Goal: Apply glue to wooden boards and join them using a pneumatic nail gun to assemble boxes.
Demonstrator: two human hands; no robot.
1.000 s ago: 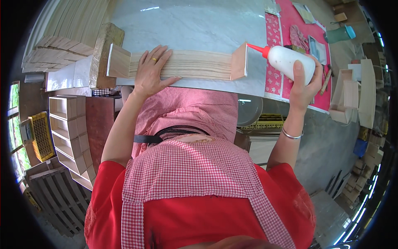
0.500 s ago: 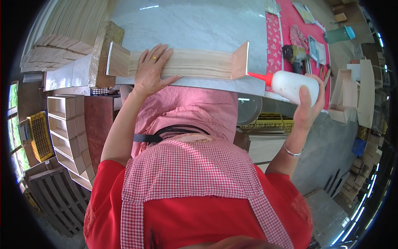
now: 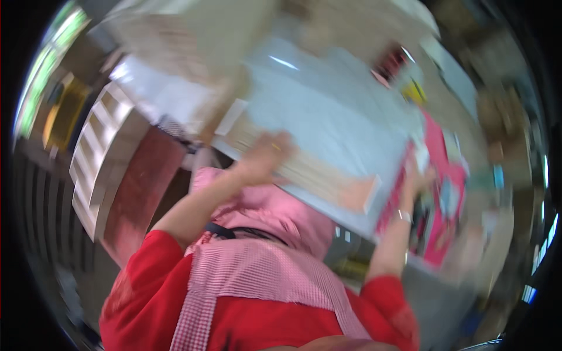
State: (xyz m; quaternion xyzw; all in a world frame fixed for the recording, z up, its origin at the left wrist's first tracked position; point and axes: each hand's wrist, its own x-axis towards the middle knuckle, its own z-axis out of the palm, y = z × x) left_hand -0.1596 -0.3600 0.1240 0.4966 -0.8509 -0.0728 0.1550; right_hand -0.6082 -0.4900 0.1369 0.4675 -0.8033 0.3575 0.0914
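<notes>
- Swung the whole view round since half a second earlier, setting bench and body aslant and smearing nearly every edge.
- Kept the left hand [image 3: 266, 157] over the wooden piece [image 3: 313, 174], laid across the left part of its long base; showed fingers reaching out rather than curled round an edge, despite the blur, so apparently pressed or rested without gripping anything.
- Moved the right hand [image 3: 418, 178] away from the right end panel [image 3: 358, 194] and out over the pink mat [image 3: 436, 139], on the right side of the bench [image 3: 316, 111].
- Took the white bottle [image 3: 421, 155] along too, judging by a pale blur just beyond the right fingers; could not tell a grasp there from a fresh release.
- Lost sight of the red nozzle, seen half a second earlier with its tip close by the outer edge of the right end panel; found no trace of it there now.
- Left the wooden piece lying along the near edge of the bench, with the left end panel [image 3: 231, 117] and the right one apparently standing at its two ends.
- Meant, as a judgement, a break in the bottle work at that right end, with only the left hand attending to the wooden piece.
- Could not make out any wet line on the wood through the smear.
</notes>
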